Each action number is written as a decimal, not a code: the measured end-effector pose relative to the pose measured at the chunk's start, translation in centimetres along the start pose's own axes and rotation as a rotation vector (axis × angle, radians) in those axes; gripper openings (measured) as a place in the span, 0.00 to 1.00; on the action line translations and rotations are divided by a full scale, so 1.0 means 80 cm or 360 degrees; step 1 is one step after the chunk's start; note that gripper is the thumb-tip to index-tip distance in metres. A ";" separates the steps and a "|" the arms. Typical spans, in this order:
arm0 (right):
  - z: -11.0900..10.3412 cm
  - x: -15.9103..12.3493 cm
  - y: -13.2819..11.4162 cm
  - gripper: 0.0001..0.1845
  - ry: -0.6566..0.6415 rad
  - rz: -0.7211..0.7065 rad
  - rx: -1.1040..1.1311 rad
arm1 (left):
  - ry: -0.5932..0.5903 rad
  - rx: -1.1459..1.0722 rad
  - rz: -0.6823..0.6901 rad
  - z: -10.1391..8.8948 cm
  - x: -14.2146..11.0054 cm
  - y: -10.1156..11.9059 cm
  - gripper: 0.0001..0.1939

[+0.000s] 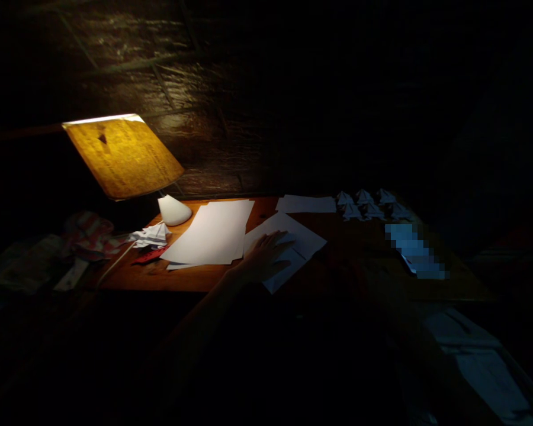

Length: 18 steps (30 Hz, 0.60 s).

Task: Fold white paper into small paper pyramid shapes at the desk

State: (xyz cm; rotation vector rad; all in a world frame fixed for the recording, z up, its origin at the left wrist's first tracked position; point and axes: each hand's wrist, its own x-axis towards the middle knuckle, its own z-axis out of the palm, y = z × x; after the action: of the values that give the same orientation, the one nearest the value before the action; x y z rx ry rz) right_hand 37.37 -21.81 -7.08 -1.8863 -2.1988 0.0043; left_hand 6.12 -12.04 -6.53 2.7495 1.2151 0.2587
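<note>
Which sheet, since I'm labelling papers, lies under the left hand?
The cornerwise sheet, just right of the stack; only it has the left hand spread on it.

Wooden desk [169, 279] with papers [304, 245], lamp [124, 158]

Brown wooden counter [190, 281], left to right: yellow-shaded white lamp [124, 157] at the left end; white paper stack [213, 231] just beside it; white four-cornered paper sheet [301, 239] next, long white paper sheet [307, 204] behind that; then six pointy white folded-paper shapes [372, 211] in two rows, blue rectangular phone [415, 251] in front of them.
</note>
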 end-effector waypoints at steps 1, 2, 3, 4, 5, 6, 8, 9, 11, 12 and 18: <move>0.000 0.005 -0.002 0.18 -0.0013 -0.0033 0.0001 | 0.0021 -0.0004 0.0022 0.000 -0.003 0.001 0.30; -0.001 0.010 -0.005 0.17 -0.0015 -0.0052 0.0000 | 0.0034 -0.0002 0.0029 0.000 -0.007 0.003 0.29; -0.003 0.014 -0.007 0.16 -0.0005 -0.0069 -0.0003 | 0.0036 0.0002 0.0017 0.001 -0.010 0.006 0.29; -0.005 0.017 -0.010 0.15 0.0008 -0.0073 -0.0006 | 0.0028 0.0003 0.0000 0.003 -0.014 0.010 0.29; -0.007 0.020 -0.012 0.15 0.0008 -0.0089 0.0005 | 0.0015 0.0006 -0.0006 0.005 -0.017 0.014 0.30; -0.010 0.022 -0.015 0.14 0.0000 -0.0112 0.0023 | 0.0005 0.0012 -0.0005 0.007 -0.019 0.018 0.31; -0.015 0.026 -0.020 0.14 -0.0042 -0.0138 0.0048 | -0.0008 0.0030 -0.0001 0.010 -0.023 0.024 0.33; -0.017 0.029 -0.022 0.13 -0.0068 -0.0140 0.0040 | -0.0013 0.0035 0.0002 0.010 -0.023 0.026 0.34; -0.019 0.034 -0.024 0.13 -0.0094 -0.0154 -0.0024 | -0.0021 0.0035 0.0007 0.011 -0.023 0.028 0.34; -0.019 0.037 -0.023 0.13 -0.0097 -0.0173 -0.0056 | -0.0023 0.0033 0.0010 0.011 -0.023 0.028 0.34; -0.007 0.054 -0.009 0.11 -0.0227 -0.0224 -0.0036 | 0.0001 0.0044 0.0019 0.012 -0.023 0.026 0.34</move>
State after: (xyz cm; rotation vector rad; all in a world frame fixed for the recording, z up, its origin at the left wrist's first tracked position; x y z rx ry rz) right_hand 36.18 -17.82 -5.61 -1.7891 -2.4318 0.0922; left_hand 6.60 -14.84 -7.26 2.7812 1.2115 0.2456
